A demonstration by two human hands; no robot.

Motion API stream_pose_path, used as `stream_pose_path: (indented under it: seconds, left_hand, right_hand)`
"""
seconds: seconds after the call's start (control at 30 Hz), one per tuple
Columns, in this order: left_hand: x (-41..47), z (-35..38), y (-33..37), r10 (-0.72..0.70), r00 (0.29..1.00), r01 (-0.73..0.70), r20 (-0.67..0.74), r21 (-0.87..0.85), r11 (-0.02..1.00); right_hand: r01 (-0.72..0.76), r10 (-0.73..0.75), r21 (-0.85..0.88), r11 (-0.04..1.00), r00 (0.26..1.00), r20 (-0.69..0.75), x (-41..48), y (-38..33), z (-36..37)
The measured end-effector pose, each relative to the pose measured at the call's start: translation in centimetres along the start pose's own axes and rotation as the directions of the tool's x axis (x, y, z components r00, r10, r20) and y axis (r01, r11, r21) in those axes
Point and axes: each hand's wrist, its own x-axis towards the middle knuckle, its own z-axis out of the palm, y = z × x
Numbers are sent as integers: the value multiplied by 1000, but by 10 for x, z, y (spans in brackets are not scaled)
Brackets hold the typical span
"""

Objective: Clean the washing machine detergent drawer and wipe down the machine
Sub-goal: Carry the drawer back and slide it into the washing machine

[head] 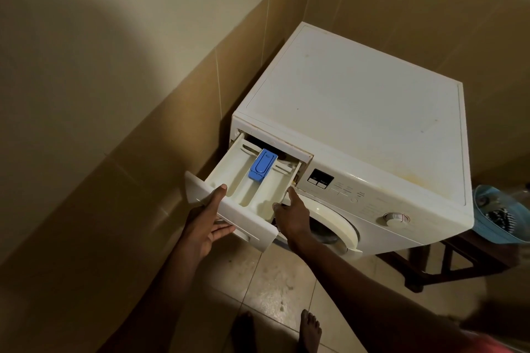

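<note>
A white front-loading washing machine (355, 112) stands in the corner of the room. Its detergent drawer (246, 180) is pulled far out at the top left of the front, showing cream compartments and a blue siphon cap (262, 165). My left hand (205, 223) grips the drawer's front panel from below, thumb on its top edge. My right hand (289, 215) holds the drawer's right side wall, index finger stretched along it toward the machine. The round door (338, 226) is partly hidden behind my right hand.
Tan tiled walls close in on the left and behind the machine. A blue basin (499, 212) with dark items rests on a dark wooden stand (447, 264) to the right. My bare feet (308, 329) are on the pale tiled floor in front.
</note>
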Motion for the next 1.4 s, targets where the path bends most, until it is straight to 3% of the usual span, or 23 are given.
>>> stream_pose_path:
  seconds: [0.3, 0.47, 0.97, 1.4]
  left_hand:
    - [-5, 2, -9, 8, 1000, -9, -10, -56, 998]
    - [-8, 4, -10, -22, 999, 22, 45, 4, 1000]
    - [-11, 0, -9, -5, 999, 1, 44, 97, 995]
    - [-6, 1, -6, -14, 1000, 14, 2, 41, 999]
  right_hand:
    - [-16, 18, -43, 999, 998, 52, 1, -9, -7]
    - [10, -7, -70, 998, 999, 44, 4, -12, -7]
    - [-88, 86, 42, 995, 995, 47, -2, 2, -5]
    - [-19, 19, 9, 1000, 999, 44, 3, -7, -4]
